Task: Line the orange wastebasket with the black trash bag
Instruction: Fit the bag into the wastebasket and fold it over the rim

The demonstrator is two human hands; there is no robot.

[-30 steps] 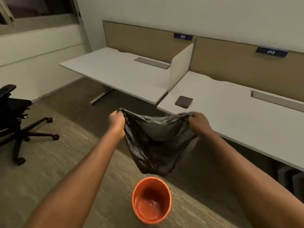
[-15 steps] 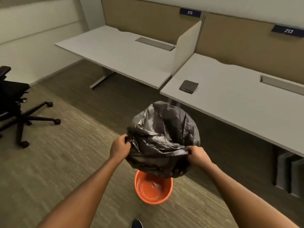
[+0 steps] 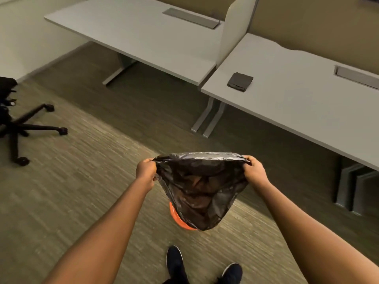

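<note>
The black trash bag (image 3: 202, 187) hangs mouth-open between my two hands, stretched wide so I look down into it. My left hand (image 3: 146, 172) pinches the bag's left rim and my right hand (image 3: 253, 170) pinches the right rim. The bag's lower end droops over the orange wastebasket (image 3: 178, 219) on the carpet; only a sliver of the basket's left and near rim shows beneath the plastic. Whether the bag's bottom is inside the basket I cannot tell.
Two white desks (image 3: 297, 103) with a divider stand ahead, a folded dark cloth (image 3: 240, 81) on the right one. A black office chair (image 3: 18, 124) is at the far left. My shoes (image 3: 174, 261) are just behind the basket. Grey panels (image 3: 354, 189) lean under the right desk.
The puffed-up bag has come down over the wastebasket and my hands have pulled its mouth wide apart. The view has tilted further down, and the basket is now mostly covered.
</note>
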